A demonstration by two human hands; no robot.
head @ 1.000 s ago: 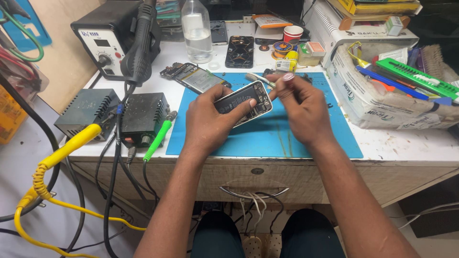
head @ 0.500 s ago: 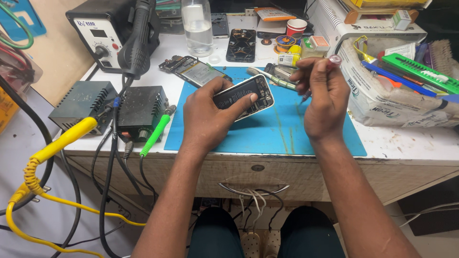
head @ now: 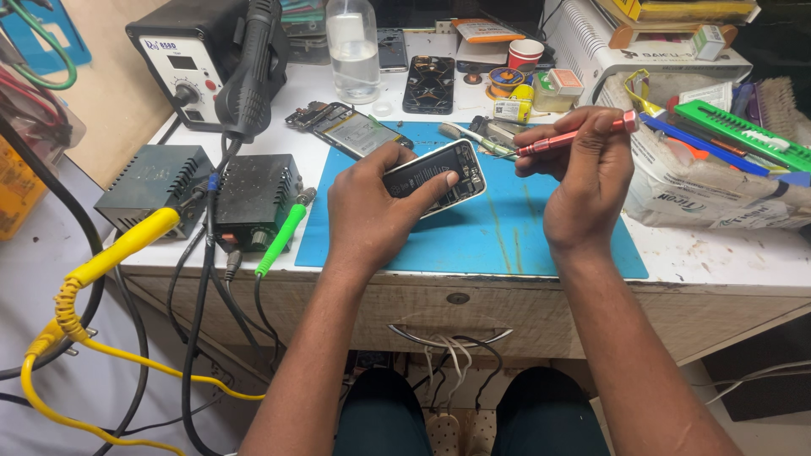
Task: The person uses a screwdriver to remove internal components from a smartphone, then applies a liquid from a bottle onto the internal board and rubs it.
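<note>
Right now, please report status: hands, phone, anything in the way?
Left hand grips opened phone over blue mat. Right hand holds red screwdriver, tip clear of phone. Second opened phone lies behind; nothing blocking.

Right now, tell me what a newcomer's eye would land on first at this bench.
At the centre, the left hand holds an opened phone above the blue mat, while the right hand pinches a red screwdriver in its fingers. At far left, a bright yellow cable trails off the table beside two dark boxes.
</note>
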